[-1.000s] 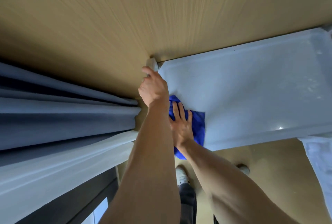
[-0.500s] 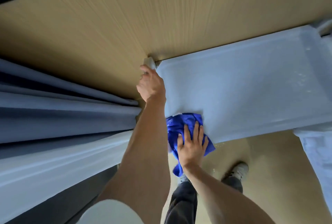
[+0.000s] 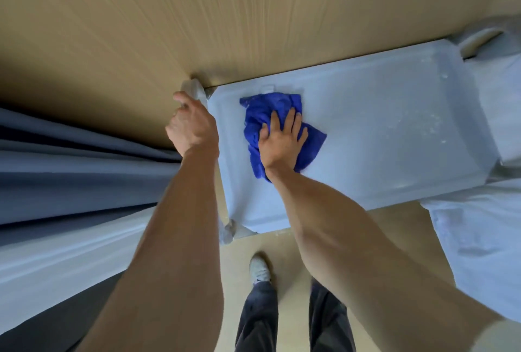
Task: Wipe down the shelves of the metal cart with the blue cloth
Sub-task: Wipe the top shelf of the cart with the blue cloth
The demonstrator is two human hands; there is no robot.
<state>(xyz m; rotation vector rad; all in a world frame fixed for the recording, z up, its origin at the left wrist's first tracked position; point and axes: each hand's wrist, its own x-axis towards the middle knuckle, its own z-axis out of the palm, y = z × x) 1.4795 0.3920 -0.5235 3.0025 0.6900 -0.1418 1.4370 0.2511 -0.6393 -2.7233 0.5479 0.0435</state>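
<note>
The metal cart's top shelf (image 3: 380, 137) is a pale tray with raised edges, seen from above. The blue cloth (image 3: 260, 114) lies crumpled on its left part, near the far edge. My right hand (image 3: 283, 140) presses flat on the cloth with fingers spread. My left hand (image 3: 193, 126) is closed around the cart's corner post (image 3: 193, 88) at the far left corner. Both forearms reach in from below.
Grey curtains (image 3: 70, 171) hang close on the left. A wooden floor (image 3: 197, 13) lies beyond the cart. White fabric (image 3: 485, 253) sits to the right of the cart. My feet and dark trousers (image 3: 260, 312) stand just in front of the near edge.
My right hand has pushed the blue cloth from the shelf's near left edge up toward the far edge. My left hand has stayed on the corner post.
</note>
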